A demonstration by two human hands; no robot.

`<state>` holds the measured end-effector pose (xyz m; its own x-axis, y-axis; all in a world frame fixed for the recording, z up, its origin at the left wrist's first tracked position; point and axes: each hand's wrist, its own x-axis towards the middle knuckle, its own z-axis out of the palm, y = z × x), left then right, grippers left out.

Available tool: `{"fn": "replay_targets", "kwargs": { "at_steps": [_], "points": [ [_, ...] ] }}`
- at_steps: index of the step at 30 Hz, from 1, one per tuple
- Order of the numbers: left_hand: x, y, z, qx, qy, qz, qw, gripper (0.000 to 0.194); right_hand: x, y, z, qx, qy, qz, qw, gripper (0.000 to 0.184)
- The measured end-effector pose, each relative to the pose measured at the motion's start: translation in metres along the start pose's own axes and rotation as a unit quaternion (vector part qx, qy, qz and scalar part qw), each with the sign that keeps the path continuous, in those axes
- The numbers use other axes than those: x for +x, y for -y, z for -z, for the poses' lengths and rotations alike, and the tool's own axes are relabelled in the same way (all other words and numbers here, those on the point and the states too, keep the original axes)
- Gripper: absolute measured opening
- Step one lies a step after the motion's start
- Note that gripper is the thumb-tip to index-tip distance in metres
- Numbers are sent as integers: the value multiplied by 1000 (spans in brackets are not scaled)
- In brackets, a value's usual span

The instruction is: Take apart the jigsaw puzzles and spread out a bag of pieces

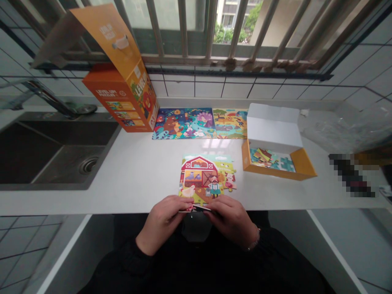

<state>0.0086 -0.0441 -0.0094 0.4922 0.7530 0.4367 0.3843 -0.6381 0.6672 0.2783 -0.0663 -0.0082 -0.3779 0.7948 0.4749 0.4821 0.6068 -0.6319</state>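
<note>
On the far left we have the dark sink (104, 160), and just beside it the tall orange box (122, 98) standing with its flap up. Along the wall next come a dark blue picture panel (183, 122) and a brighter animal panel (231, 122), lying edge to edge. In front of them, near the counter's front edge, lies the farm puzzle (200, 179), a joined patch with its barn upright to us and knobs showing along its right side. Below its near edge our left hand (167, 216) pinches a reddish piece (190, 208), mostly covered by the fingers, and our right hand (231, 216) pinches a thin piece (202, 208) seen nearly edge-on. We judge the step in hand to be checking or matching these two pieces, close to the puzzle's lower border. The next move would seem to call for turning them face up, lining up knob and socket, then pressing them flat. Farther right, the low open box (272, 172) holds loose pieces (283, 163), so more fitting seems left; crumpled clear plastic (333, 124) lies beyond it.
</note>
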Motion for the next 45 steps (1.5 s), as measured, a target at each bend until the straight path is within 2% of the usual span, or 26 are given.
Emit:
{"fn": "replay_targets", "kwargs": {
  "at_steps": [4, 8, 10, 13, 14, 16, 19, 22, 23, 25, 27, 28, 29, 30, 32, 34, 36, 38, 40, 42, 44, 45],
  "points": [
    [3, -3, 2, -11, -5, 17, 1000, 18, 1, 6, 10, 24, -32, -90, 995, 13],
    [3, -9, 6, -7, -28, 91, 995, 10, -1, 5, 35, -44, -143, -180, 972, 20],
    [2, -11, 7, -31, -32, 157, 987, 14, -2, -3, 54, -137, -237, -234, 933, 24],
    [1, -12, 7, -103, -41, 246, 963, 21, 2, -25, 88, -273, -384, -275, 838, 32],
    [0, -11, 7, -124, -47, 265, 955, 24, 4, -34, 100, -305, -405, -273, 817, 34],
    [0, -9, 7, -151, -57, 278, 947, 29, 10, -51, 120, -351, -398, -280, 800, 36],
    [-1, -6, 7, -172, -67, 262, 947, 35, 17, -68, 138, -393, -342, -295, 801, 39],
    [-1, -7, 7, -162, -74, 251, 951, 26, 23, -62, 134, -405, -332, -273, 807, 42],
    [-1, -8, 7, -151, -65, 246, 955, 22, 24, -55, 126, -395, -324, -252, 822, 42],
    [1, -12, 5, -118, -32, 218, 968, 18, 26, -35, 105, -336, -258, -184, 887, 35],
    [3, -19, 1, -77, -9, 155, 985, 15, 27, -13, 78, -204, -109, -82, 969, 34],
    [5, -23, -2, -60, -4, 117, 991, 14, 26, -3, 64, -133, -22, -27, 990, 35],
    [6, -27, -5, -49, -2, 80, 996, 15, 26, 5, 51, -89, 37, 29, 995, 33],
    [7, -31, -8, -44, -3, 49, 998, 16, 25, 11, 40, -63, 65, 66, 994, 30],
    [8, -37, -12, -42, 2, 15, 999, 18, 22, 18, 26, -26, 56, 80, 995, 22],
    [9, -41, -14, -27, -3, 13, 1000, 20, 19, 17, 25, -15, 29, 70, 997, 18],
    [11, -39, -15, 7, -13, 17, 1000, 25, 17, 11, 38, -38, -12, 46, 998, 18],
    [13, -35, -17, 50, -13, -3, 999, 29, 15, 0, 58, -104, -92, -2, 990, 19],
    [16, -29, -22, 95, 3, -38, 995, 31, 13, -15, 80, -207, -183, -51, 960, 18],
    [18, -25, -29, 140, 27, -58, 988, 35, 9, -34, 100, -308, -259, -103, 910, 19],
    [17, -21, -35, 178, 49, -53, 981, 41, 5, -54, 116, -379, -295, -168, 861, 26],
    [17, -20, -38, 192, 59, -50, 978, 42, 3, -63, 121, -399, -288, -194, 849, 30]
  ]
}}
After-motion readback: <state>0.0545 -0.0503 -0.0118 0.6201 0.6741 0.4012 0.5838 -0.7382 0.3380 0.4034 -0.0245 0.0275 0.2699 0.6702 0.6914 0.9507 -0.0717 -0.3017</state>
